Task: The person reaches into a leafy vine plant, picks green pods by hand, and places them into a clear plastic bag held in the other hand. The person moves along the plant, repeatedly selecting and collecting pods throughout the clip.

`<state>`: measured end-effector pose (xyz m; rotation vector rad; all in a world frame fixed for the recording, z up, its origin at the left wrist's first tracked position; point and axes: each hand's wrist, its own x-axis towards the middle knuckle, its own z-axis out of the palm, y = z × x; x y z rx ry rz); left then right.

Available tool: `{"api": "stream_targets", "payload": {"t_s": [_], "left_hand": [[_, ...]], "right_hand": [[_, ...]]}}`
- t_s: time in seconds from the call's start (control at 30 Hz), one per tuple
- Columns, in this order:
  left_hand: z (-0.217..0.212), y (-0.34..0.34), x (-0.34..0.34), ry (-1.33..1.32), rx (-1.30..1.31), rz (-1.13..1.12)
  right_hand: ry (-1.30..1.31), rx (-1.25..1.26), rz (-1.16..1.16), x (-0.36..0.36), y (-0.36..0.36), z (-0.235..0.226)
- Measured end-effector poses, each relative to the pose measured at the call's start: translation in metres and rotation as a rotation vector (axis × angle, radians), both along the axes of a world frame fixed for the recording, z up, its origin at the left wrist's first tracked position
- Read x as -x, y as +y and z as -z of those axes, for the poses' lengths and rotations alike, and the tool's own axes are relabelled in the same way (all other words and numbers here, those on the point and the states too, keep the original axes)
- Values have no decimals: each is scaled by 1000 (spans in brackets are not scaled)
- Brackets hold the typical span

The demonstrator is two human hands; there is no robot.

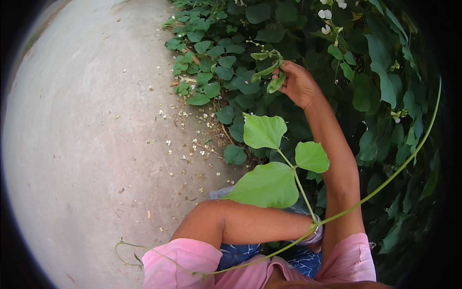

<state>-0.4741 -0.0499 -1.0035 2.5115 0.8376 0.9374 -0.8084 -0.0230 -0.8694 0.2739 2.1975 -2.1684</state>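
My right hand (297, 84) reaches out to the foliage, its fingers closed on a cluster of flat green bean pods (264, 72). Several pods hang from a thin stalk that has small buds at its far end. My left arm is bent across my body. Its hand (315, 246) is mostly hidden beside my right arm, so its fingers do not show. Clear plastic, apparently a bag (221, 192), is looped at the left wrist and shows behind the forearm. A vine stem with three bright green leaves (267, 185) crosses in front of both arms.
Dense climbing bean foliage (380, 62) fills the right side, with white flowers (326, 21) near the top. A grey concrete path (91, 120) lies at left, with fallen petals (192, 139) scattered along its planted edge. A small orange piece (149, 214) lies on it.
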Motion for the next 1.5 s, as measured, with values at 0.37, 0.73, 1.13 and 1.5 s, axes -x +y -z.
{"api": "stream_targets", "payload": {"t_s": [0.37, 0.73, 1.13, 1.5], "left_hand": [[-57, -46, 58, -59, 89, 12], [-59, -51, 61, -113, 67, 1], [-60, -56, 73, -140, 26, 7], [-63, -58, 78, -181, -21, -4]], "right_hand": [[122, -13, -32, -2, -1, -6], [203, -88, 33, 21, -6, -3], [253, 177, 218, 35, 3, -4], [434, 17, 291, 46, 3, -33]]}}
